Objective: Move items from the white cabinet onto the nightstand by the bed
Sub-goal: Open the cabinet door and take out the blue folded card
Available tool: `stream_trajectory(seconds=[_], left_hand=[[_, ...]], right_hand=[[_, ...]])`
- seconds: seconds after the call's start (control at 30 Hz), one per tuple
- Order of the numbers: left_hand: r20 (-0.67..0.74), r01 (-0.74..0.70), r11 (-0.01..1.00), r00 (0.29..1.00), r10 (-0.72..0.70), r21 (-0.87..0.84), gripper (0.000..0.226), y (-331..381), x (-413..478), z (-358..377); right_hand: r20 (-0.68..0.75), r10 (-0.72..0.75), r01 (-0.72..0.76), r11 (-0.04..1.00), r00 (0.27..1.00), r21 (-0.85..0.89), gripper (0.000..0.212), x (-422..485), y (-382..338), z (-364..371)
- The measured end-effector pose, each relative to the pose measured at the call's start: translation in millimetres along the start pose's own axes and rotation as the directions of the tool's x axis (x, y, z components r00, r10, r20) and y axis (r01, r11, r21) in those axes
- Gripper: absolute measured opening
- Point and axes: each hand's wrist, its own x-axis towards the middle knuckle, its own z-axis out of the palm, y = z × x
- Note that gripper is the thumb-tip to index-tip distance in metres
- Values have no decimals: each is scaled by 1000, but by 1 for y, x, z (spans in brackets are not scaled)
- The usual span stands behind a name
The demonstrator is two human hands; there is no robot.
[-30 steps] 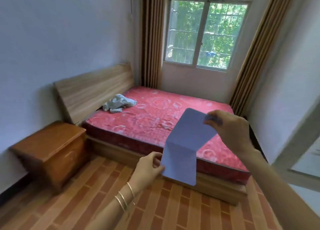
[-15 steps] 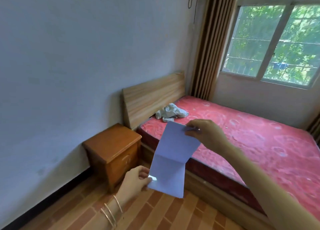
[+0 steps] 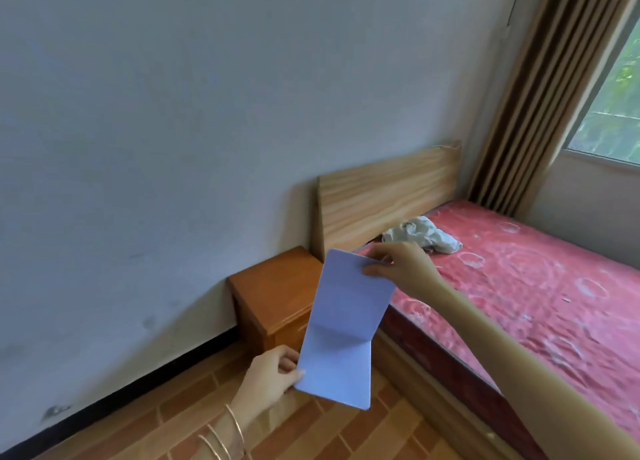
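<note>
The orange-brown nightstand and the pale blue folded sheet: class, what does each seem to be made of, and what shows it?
Orange-brown nightstand: probably wood or wood veneer, with a smooth, slightly glossy finish and faint grain. Pale blue folded sheet: likely thin matte card or paper, since it holds one sharp crease and its lower half hangs.

No readable text, label or number anywhere; held sheet blank.

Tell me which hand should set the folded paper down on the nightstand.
Probably the left hand. It pinches the paper at its lower left corner, close to the nightstand at the wall. The right hand holds the top edge from the bed side.
</note>
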Motion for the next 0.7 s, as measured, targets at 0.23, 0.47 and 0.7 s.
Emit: stream_trajectory(seconds=[0.23, 0.47, 0.7], left_hand=[[-109, 78, 992, 990, -89, -99, 12, 24, 101, -7], [-225, 130, 988, 964, -145, -83, 14, 20, 170, -13], [-263, 244, 962, 927, -269, -122, 11, -12, 225, -37]], right_hand=[[63, -126, 126, 992, 990, 10, 7, 117, 34, -4], [162, -249, 252, 968, 955, 4, 9, 218, 51, 23], [267, -303, 312, 950, 915, 8, 6, 291, 46, 84]])
